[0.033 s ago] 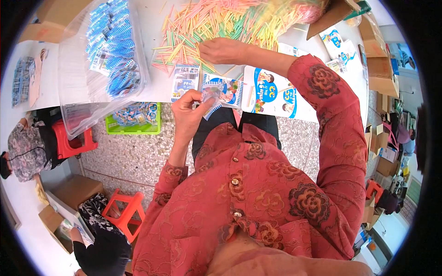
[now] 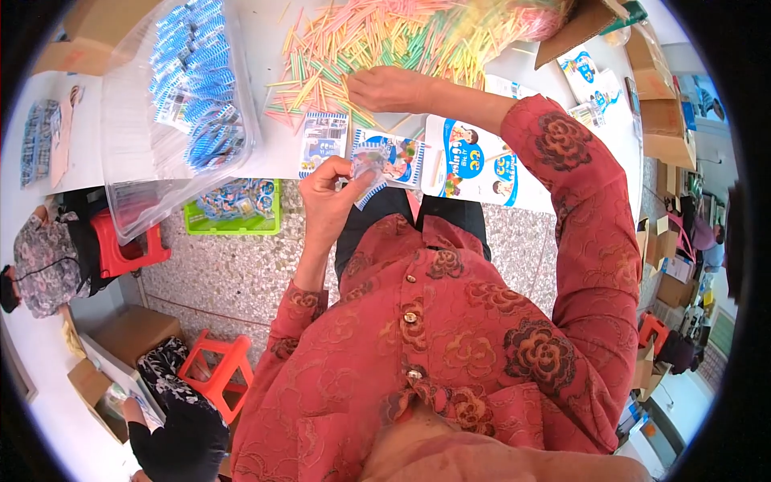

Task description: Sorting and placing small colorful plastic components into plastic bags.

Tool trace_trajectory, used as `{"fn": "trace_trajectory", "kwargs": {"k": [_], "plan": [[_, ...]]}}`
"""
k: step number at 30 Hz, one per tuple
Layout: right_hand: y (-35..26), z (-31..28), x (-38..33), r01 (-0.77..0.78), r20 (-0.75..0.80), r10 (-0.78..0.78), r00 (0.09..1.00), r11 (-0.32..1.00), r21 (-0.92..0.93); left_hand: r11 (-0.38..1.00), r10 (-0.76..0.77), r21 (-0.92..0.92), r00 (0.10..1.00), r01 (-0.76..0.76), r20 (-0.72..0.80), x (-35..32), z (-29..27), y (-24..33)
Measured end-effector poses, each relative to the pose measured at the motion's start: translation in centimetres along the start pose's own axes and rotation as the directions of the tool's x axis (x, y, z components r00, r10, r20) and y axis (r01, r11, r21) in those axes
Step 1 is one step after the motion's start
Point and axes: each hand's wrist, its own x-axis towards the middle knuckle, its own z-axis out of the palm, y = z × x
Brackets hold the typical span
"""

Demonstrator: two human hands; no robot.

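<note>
My left hand [image 2: 325, 201] pinches the left part of a small printed plastic packet [image 2: 404, 163] between thumb and fingers at the table's near edge. The packet is white and blue with striped ends and a clear patch. Another such packet [image 2: 323, 138] lies flat just beyond that hand. Farther off, my right hand [image 2: 387, 88] rests at the near side of a wide heap of thin pastel sticks [image 2: 385, 40] in pink, yellow and green. Its fingers are curled and drawn together, tips down; whatever lies between them is hidden.
A clear plastic tub [image 2: 250, 120] with many blue-striped packets stands at left, overhanging the table edge. Below it is a green crate [image 2: 233, 227] of packets. Printed white sheets [image 2: 474, 165] lie at right, cardboard boxes [image 2: 658, 96] beyond. Red stools [image 2: 217, 365] and other people are at left.
</note>
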Motion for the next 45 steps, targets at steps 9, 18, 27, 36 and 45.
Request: {"fn": "trace_trajectory", "kwargs": {"k": [9, 18, 27, 36, 45], "plan": [[0.4, 0.9, -1.0, 0.049, -0.115, -0.049, 0.992, 0.999, 0.003, 1.0, -0.019, 0.001, 1.0, 0.019, 0.011, -0.1, -0.2, 0.2], [1.2, 0.3, -1.9, -0.157, -0.063, 0.187, 0.98, 0.933, 0.325, 1.0, -0.005, -0.003, 1.0, 0.005, 0.002, -0.5, -0.3, -0.1], [0.9, -2.8, -4.0, -0.558, 0.535, 0.697, 0.477, -0.231, 0.797, 0.999, -0.015, 0.034, 1.0, 0.015, -0.002, -0.3, 0.2, 0.8], [-2.1, -1.4, -5.1, -0.545, 0.248, 0.771, 0.587, 0.151, 0.825, 1.0, -0.006, 0.022, 1.0, 0.006, 0.021, 0.1, 0.5, 0.1], [-2.7, -0.8, -6.3, -0.586, 0.313, 0.789, 0.528, 0.072, 0.807, 0.995, 0.027, 0.097, 0.999, -0.031, 0.044, 0.8, 1.2, 0.2]]}}
